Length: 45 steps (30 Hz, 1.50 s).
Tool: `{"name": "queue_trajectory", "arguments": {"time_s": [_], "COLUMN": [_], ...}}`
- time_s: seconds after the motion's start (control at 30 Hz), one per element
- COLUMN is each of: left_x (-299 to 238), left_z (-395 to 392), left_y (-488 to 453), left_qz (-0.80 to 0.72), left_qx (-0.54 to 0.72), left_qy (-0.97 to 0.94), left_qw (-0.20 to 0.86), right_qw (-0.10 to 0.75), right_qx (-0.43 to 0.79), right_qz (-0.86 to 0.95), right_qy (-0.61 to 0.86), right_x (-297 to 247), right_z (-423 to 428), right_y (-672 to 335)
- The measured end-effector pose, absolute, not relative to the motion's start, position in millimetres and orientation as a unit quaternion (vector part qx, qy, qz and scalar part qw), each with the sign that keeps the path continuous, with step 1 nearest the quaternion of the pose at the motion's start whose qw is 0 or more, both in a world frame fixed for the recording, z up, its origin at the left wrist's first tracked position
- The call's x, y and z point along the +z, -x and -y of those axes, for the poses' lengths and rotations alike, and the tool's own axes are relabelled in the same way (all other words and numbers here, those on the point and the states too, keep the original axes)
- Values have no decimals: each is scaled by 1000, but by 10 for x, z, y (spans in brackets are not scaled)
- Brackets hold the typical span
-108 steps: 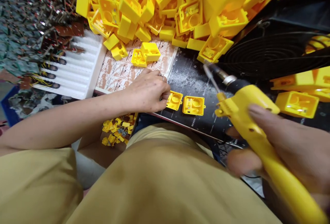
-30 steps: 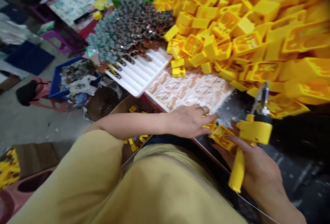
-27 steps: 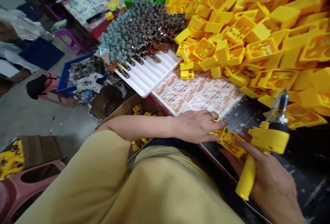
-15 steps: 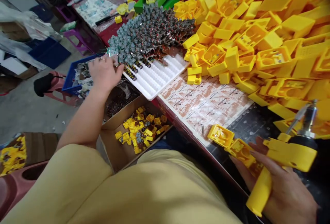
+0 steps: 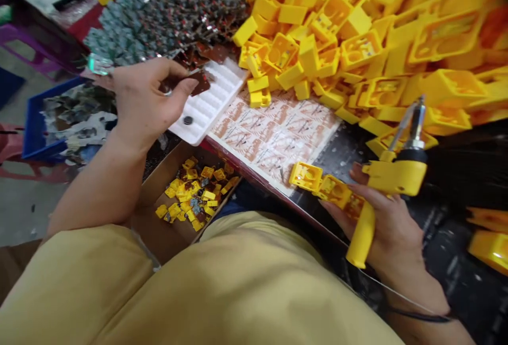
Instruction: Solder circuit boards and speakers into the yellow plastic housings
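Workbench topped with a black mat (image 5: 448, 260). Heaped yellow plastic housings (image 5: 317, 33) fill the far right; a mound of grey-green circuit boards with wire leads (image 5: 159, 17) lies to their left. A white moulded tray (image 5: 210, 104) and a printed paper sheet (image 5: 273, 133) sit in front of the heaps, and a cardboard box (image 5: 159, 175) of small yellow pieces stands below the bench edge.

Left hand (image 5: 146, 101): narrow pinch on a small brown board piece (image 5: 192, 83), just above the tray. A dark round disc (image 5: 188, 120) lies in the tray nearby.

Right hand (image 5: 381, 218): wrapped round the grip of a yellow electric screwdriver (image 5: 391, 175), metal bit pointing up. Its fingers (image 5: 341, 211) rest against a row of yellow housings (image 5: 305, 176) on the mat.
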State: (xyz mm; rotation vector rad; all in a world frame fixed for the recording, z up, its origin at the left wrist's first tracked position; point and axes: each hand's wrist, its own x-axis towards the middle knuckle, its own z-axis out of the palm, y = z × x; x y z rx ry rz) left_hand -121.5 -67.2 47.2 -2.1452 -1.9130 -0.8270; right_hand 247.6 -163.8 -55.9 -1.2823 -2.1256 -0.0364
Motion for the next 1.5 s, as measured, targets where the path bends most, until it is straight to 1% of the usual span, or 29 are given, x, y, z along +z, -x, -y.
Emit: {"name": "queue_trajectory", "arguments": {"time_s": [0.1,0.17,0.23,0.27,0.33,0.47,0.53,0.63,0.7,0.77,0.83,0.9,1.0,1.1,1.17,1.2,1.23,1.27,1.37,1.4,1.43,1.5], "left_x": [343,226,98,33,-84,-184,-152,-74,-53,-70,-105,-122,-69,34,77,85,85,80,59,52,44,20], "left_z": [392,263,223,238,329,595,672,664,615,567,530,495,431,390,408,433,468,509,632,659,674,668], "left_y": [791,522,317,250,192,303,400,504,514,475,412,355,306,282,281,289,305,329,433,469,499,531], "left_qz": [572,541,509,495,483,523,528,475,391,320,312,346,413,484,517,526,535,541,538,530,521,505], "left_qx": [-313,-309,-288,-269,-217,-57,-2,-27,-57,-48,-5,22,-24,-71,-32,-2,26,51,100,107,103,60], "left_qy": [755,766,786,801,831,848,849,880,919,946,950,938,906,839,784,768,765,777,829,838,845,857], "left_qw": [-67,-158,-201,-203,-172,-64,-19,9,-8,-20,-18,-25,-93,-237,-341,-366,-358,-318,-116,-76,-61,-88], "right_qw": [315,301,289,285,284,293,292,316,345,366,376,382,377,376,379,379,378,376,377,377,378,376], "right_qx": [-21,-17,-12,-9,-7,-6,1,4,0,-4,-11,-19,-21,-19,-16,-12,-7,-1,9,14,19,26], "right_qz": [822,833,844,849,853,855,860,852,834,817,806,801,802,796,793,793,795,796,800,802,805,811], "right_qy": [473,464,451,446,437,428,419,417,430,446,457,460,463,474,477,477,475,474,466,463,458,449], "right_x": [-488,-459,-438,-430,-420,-416,-406,-350,-287,-227,-192,-188,-201,-181,-158,-152,-153,-162,-222,-243,-260,-275], "right_z": [1593,1539,1487,1469,1454,1472,1482,1513,1560,1625,1688,1735,1763,1761,1756,1756,1756,1756,1749,1742,1732,1701], "right_y": [-2373,-2284,-2197,-2160,-2108,-2092,-2111,-2158,-2204,-2260,-2324,-2386,-2446,-2446,-2428,-2421,-2417,-2417,-2420,-2417,-2409,-2374]}}
